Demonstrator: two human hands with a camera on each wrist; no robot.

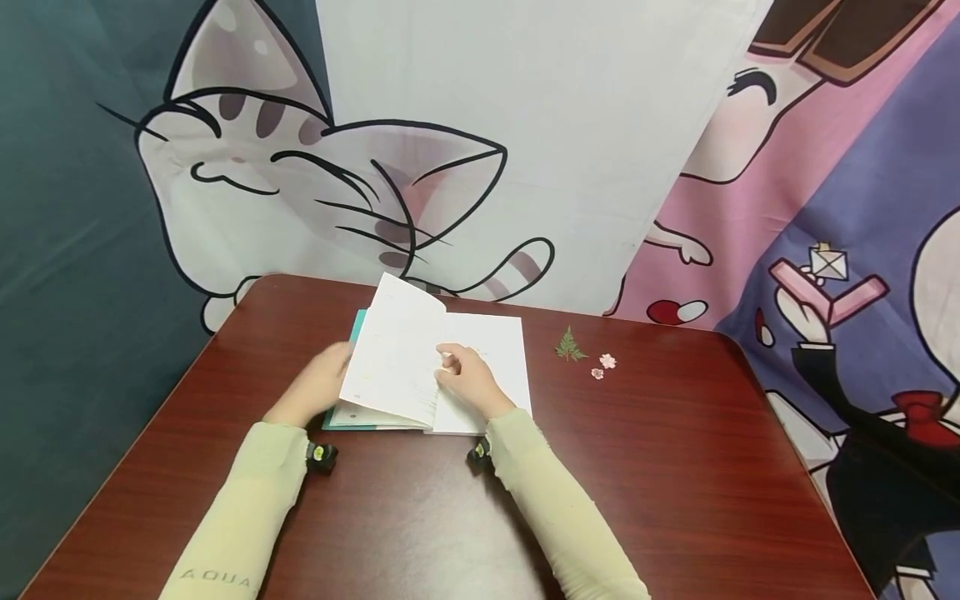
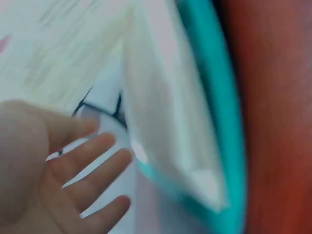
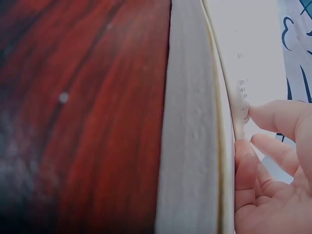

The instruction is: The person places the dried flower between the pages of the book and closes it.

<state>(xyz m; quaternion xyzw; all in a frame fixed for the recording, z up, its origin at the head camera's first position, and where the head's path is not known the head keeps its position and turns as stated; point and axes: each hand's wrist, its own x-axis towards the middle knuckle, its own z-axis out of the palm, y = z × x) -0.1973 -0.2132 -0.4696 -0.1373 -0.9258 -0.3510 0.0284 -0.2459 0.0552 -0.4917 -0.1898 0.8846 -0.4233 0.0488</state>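
An open book (image 1: 405, 358) with white pages and a teal cover (image 1: 357, 323) lies on the table. Its left leaf (image 1: 393, 350) is raised and tilted. At the left edge is my left hand (image 1: 324, 383), its fingertips partly hidden behind that leaf; in the left wrist view the thumb and spread fingers (image 2: 97, 180) look loosely extended, apart from the blurred teal cover. My right hand (image 1: 468, 379) rests over the right page (image 1: 510, 358) beside the gutter. Its thumb and bent fingers (image 3: 246, 165) touch the paper, with a gap between thumb and index finger.
To the right of the book, a pressed green fern leaf (image 1: 568, 345) and two small pale pink dried flowers (image 1: 607, 361) lie on the brown table (image 1: 675, 450). A cartoon-printed cloth (image 1: 570, 150) hangs behind the table's far edge.
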